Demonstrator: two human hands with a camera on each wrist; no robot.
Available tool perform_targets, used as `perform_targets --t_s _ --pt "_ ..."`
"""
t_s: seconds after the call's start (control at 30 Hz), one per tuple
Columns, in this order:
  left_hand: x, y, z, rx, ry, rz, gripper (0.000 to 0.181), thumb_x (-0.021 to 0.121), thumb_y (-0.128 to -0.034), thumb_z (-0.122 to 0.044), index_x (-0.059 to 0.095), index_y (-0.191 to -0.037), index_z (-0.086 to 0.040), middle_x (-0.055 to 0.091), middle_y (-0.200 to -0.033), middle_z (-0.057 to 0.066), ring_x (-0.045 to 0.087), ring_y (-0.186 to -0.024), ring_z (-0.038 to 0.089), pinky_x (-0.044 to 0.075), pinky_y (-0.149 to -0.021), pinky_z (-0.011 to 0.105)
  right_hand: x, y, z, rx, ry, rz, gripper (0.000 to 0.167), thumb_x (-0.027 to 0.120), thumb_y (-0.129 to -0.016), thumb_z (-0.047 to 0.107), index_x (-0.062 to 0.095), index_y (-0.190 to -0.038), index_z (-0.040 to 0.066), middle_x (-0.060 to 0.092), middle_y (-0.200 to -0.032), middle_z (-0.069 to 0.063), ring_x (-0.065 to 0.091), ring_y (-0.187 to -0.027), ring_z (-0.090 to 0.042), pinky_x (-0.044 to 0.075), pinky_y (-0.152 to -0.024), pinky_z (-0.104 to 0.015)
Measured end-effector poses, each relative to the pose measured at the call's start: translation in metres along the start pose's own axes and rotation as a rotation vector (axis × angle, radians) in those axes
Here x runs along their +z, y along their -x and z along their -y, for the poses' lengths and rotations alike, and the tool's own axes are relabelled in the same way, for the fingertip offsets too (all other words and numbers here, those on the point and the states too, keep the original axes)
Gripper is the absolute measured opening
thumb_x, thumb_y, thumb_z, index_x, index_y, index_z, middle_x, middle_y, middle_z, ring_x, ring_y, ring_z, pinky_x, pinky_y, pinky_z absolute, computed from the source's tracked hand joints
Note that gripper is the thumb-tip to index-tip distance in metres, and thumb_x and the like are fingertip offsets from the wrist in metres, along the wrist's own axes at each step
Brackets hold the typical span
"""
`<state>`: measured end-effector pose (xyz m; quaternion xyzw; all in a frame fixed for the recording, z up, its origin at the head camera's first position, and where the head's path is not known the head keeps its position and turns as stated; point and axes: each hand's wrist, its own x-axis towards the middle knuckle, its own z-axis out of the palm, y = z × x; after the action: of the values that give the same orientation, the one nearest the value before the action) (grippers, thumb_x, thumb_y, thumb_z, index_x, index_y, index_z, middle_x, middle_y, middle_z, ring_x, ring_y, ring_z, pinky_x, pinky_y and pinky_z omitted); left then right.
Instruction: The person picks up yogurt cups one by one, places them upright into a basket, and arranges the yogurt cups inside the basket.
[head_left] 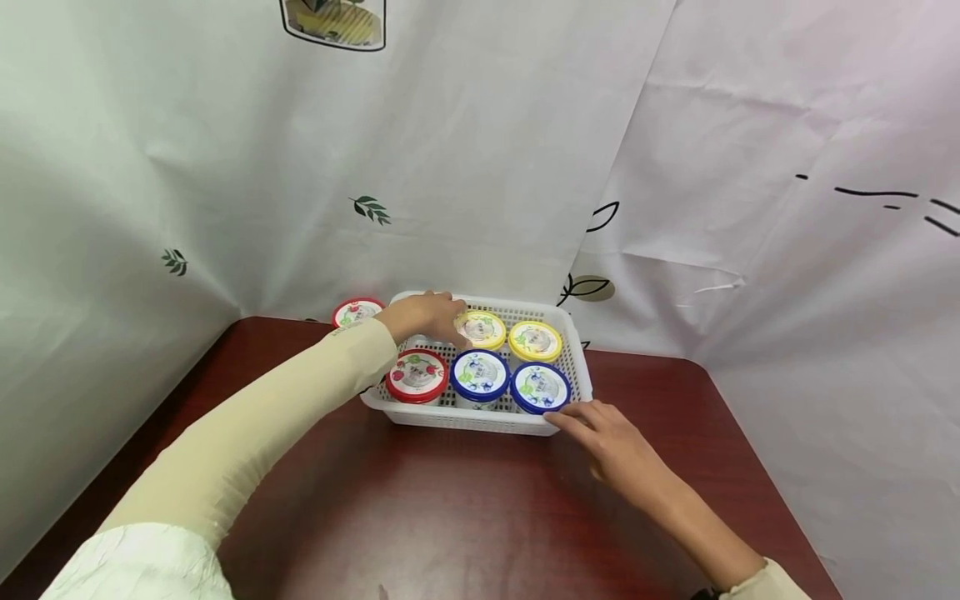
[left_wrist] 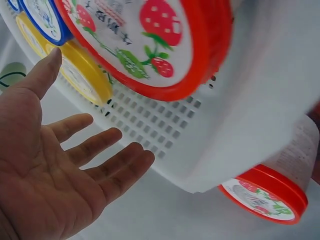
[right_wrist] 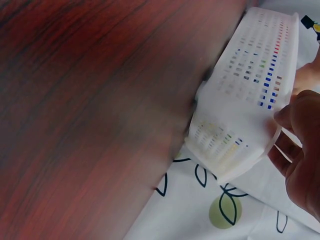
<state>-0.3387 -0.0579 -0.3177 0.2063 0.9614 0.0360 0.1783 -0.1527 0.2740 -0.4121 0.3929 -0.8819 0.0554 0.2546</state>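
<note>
A white plastic basket (head_left: 472, 422) holds several lidded tubs. In its front row are a red-lidded tub (head_left: 417, 375) with strawberries on the lid and two blue-lidded tubs (head_left: 480, 373). Two yellow-lidded tubs (head_left: 536, 342) stand behind them. My left hand (head_left: 429, 318) is over the back left part of the basket, beside the nearer yellow lid. Its fingers are spread with nothing in the palm, as the left wrist view (left_wrist: 65, 160) shows. My right hand (head_left: 611, 437) holds the basket's front right corner, thumb and fingers at the rim (right_wrist: 287, 120).
Another red-lidded tub (head_left: 357, 311) stands outside the basket, behind its left end. The dark red wooden table (head_left: 450, 508) reaches back to a white patterned cloth (head_left: 465, 167) hanging behind and along both sides.
</note>
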Motion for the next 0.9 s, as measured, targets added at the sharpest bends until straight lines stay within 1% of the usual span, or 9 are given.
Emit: perform_targets --t_s 0.17,0.27,0.37,0.53,0.77,0.9 --pt "0.001 0.005 0.012 0.011 -0.002 -0.029 0.097 0.071 -0.1035 -0.062 0.034 -0.178 -0.012 0.029 -0.185 0.025 0.027 -0.172 0.052 0.028 -0.138 0.068 0.0 -0.001 0.001 0.004 -0.005 0.003 0.072 0.08 -0.079 -0.018 0.076 -0.141 0.018 0.076 -0.127 -0.005 0.073 -0.112 -0.025 0.063 -0.095 -0.048" --pt "0.001 0.007 0.019 0.009 0.003 -0.034 0.096 0.071 -0.1041 -0.061 0.035 -0.177 -0.011 0.029 -0.184 0.027 0.028 -0.171 0.053 0.027 -0.138 0.069 0.0 -0.002 0.001 0.002 -0.001 0.004 0.07 0.08 -0.079 -0.017 0.076 -0.14 0.017 0.076 -0.127 -0.005 0.073 -0.113 -0.025 0.063 -0.096 -0.048" --pt "0.0 0.009 0.025 -0.013 0.035 -0.023 0.095 0.07 -0.105 -0.06 0.034 -0.177 -0.01 0.026 -0.185 0.027 0.026 -0.172 0.052 0.025 -0.138 0.07 0.0 -0.002 0.001 0.004 0.007 0.004 0.068 0.08 -0.08 -0.016 0.077 -0.139 0.017 0.077 -0.126 -0.005 0.073 -0.113 -0.025 0.063 -0.096 -0.048" --pt "0.001 0.013 0.035 -0.044 0.092 -0.01 0.094 0.071 -0.1057 -0.057 0.034 -0.177 -0.009 0.023 -0.186 0.028 0.025 -0.173 0.05 0.027 -0.138 0.069 0.0 -0.001 0.001 0.006 0.009 0.012 0.068 0.081 -0.08 -0.016 0.076 -0.139 0.017 0.076 -0.127 -0.004 0.073 -0.113 -0.025 0.063 -0.096 -0.048" --pt "-0.004 0.019 0.048 -0.015 0.105 -0.053 0.088 0.071 -0.107 -0.051 0.039 -0.174 -0.003 0.031 -0.182 0.031 0.034 -0.169 0.05 0.032 -0.137 0.066 -0.001 -0.001 0.001 0.01 0.006 0.017 0.069 0.08 -0.081 -0.016 0.076 -0.141 0.018 0.076 -0.127 -0.003 0.073 -0.113 -0.024 0.063 -0.097 -0.046" --pt "-0.007 0.023 0.055 -0.026 0.104 -0.069 0.088 0.072 -0.1066 -0.051 0.041 -0.172 -0.002 0.035 -0.18 0.031 0.036 -0.168 0.05 0.033 -0.136 0.068 -0.002 -0.001 0.001 0.013 0.002 0.022 0.069 0.08 -0.081 -0.017 0.076 -0.141 0.018 0.076 -0.127 -0.003 0.073 -0.113 -0.024 0.063 -0.096 -0.046"
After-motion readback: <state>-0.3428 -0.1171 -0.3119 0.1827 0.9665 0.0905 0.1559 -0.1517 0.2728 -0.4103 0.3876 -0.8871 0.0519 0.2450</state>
